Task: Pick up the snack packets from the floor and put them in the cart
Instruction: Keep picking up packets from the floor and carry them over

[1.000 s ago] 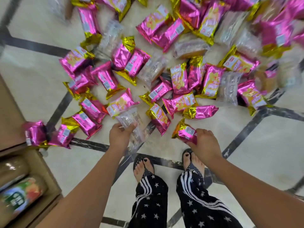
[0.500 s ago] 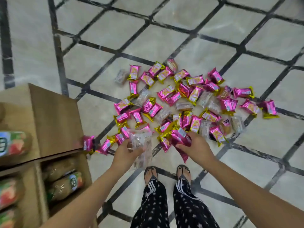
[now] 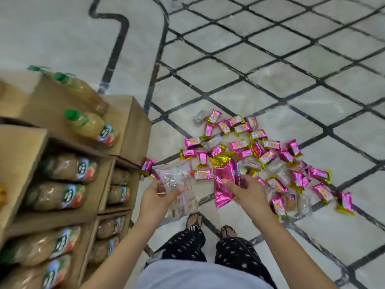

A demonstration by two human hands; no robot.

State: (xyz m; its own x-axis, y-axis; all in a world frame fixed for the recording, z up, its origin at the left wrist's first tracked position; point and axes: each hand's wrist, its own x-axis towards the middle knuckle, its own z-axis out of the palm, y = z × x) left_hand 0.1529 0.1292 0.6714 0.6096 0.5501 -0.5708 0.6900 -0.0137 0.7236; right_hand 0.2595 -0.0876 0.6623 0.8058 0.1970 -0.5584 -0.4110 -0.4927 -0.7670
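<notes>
Up from the crouch since a second ago: both hands lifted off the floor (image 3: 270, 76), camera pulled back. Now the left hand (image 3: 158, 197) pinches clear packets (image 3: 179, 184) between thumb and fingers, near-left. Fingers of the right hand (image 3: 248, 192) are curled round pink packets (image 3: 224, 178), foil hanging down; looks like a bunch grabbed together, likely to save trips. What's left of the pile (image 3: 270, 151) lies scattered far-right of the feet (image 3: 193, 220). Stacked cardboard boxes (image 3: 133, 126) of green-capped bottles (image 3: 89, 126) stand at left. The cart is not in view, so a carry seems next. Packet print and bottle labels are too blurred to read; no brand is legible.
</notes>
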